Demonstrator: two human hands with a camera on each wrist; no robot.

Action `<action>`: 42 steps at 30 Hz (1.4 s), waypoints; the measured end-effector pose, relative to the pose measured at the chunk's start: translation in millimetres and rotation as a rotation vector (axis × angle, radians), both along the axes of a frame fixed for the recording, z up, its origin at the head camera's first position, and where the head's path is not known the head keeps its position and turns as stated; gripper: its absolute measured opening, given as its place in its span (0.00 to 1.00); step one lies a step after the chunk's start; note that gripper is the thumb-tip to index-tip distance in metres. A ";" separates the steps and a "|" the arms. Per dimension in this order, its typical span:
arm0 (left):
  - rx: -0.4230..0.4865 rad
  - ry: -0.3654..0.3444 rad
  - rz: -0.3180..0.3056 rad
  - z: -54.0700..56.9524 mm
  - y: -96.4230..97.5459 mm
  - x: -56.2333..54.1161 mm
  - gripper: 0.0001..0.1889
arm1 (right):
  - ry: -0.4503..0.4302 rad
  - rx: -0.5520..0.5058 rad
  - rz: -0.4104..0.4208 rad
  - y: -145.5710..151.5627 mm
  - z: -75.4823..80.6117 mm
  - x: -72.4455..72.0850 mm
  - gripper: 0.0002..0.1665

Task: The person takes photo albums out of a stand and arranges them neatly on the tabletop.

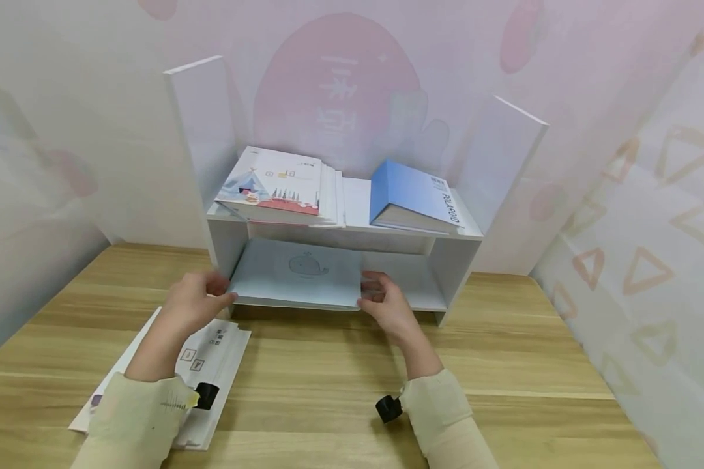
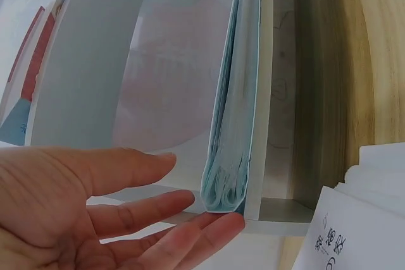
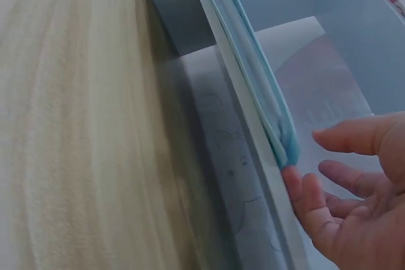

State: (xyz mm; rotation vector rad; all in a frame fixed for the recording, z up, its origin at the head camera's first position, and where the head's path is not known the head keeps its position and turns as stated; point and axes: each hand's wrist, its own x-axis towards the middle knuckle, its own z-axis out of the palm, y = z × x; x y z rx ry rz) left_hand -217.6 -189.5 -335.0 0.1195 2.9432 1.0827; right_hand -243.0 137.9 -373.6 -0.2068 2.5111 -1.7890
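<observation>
A light blue booklet or album with a whale drawing (image 1: 305,270) lies flat on the lower board of a small white shelf (image 1: 401,280). In the left wrist view its layered page edges (image 2: 235,124) face outward. My left hand (image 1: 196,303) is at the booklet's left end, fingers extended, fingertips at the corner and the thumb apart from it. At the right end is my right hand (image 1: 390,306). In the right wrist view its fingertips (image 3: 292,178) touch the booklet's end and the board edge, while the thumb stands clear.
On the upper board lie a stack of white illustrated books (image 1: 276,182) and a blue binder-like book (image 1: 413,195). White booklets (image 1: 211,352) lie on the wooden table (image 1: 305,391) under my left forearm. The shelf's tall side panels (image 1: 202,124) rise at both ends.
</observation>
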 end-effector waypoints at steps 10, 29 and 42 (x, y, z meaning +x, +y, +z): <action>0.018 0.005 0.010 -4.7 -2.6 -1.5 0.19 | 0.016 0.050 -0.039 4.4 1.5 1.9 0.28; 0.114 -0.099 -0.037 -3.6 -10.8 -1.9 0.24 | -0.069 -0.057 -0.060 6.3 -1.0 0.5 0.33; 0.181 -0.177 -0.083 -6.8 -11.6 -5.1 0.27 | -0.132 -0.155 -0.067 0.2 -2.7 -1.6 0.31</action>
